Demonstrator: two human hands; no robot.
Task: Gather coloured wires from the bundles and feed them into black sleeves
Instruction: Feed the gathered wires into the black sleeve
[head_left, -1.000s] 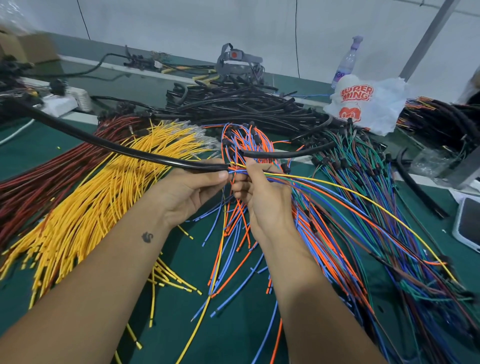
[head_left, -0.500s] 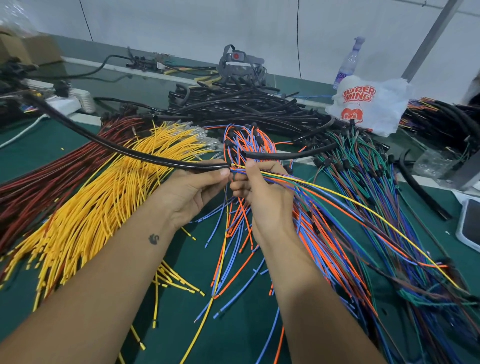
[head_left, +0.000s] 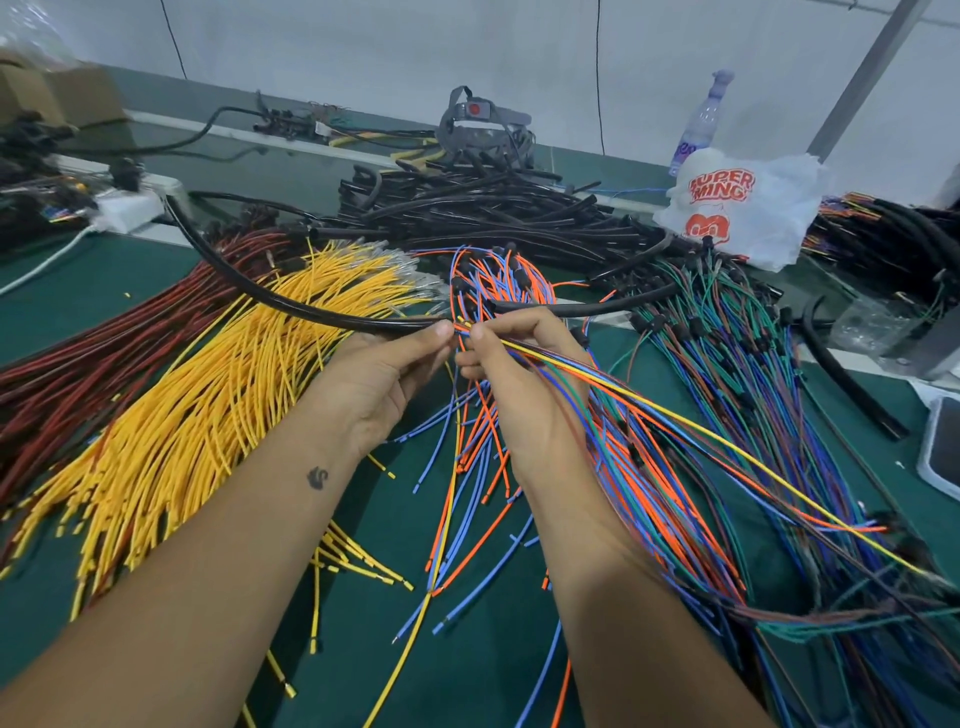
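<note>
Since a moment ago our hands have barely shifted, the sleeve's far end swinging slightly rightward over the red wires (head_left: 104, 332); our left hand (head_left: 384, 379) pinches the near end of the black sleeve (head_left: 291, 306) between thumb and fingertips, and our right hand (head_left: 519, 384) grips the gathered coloured wires (head_left: 675, 415), their tips meeting the sleeve's mouth. Below the sleeve lies the yellow bundle (head_left: 208, 405) on the green table (head_left: 493, 649); more black sleeves (head_left: 493, 213) are heaped at the far side.

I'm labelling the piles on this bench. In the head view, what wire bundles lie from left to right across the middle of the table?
Dark red wires → yellow wires → orange and blue wires → green, blue and brown wires.
</note>
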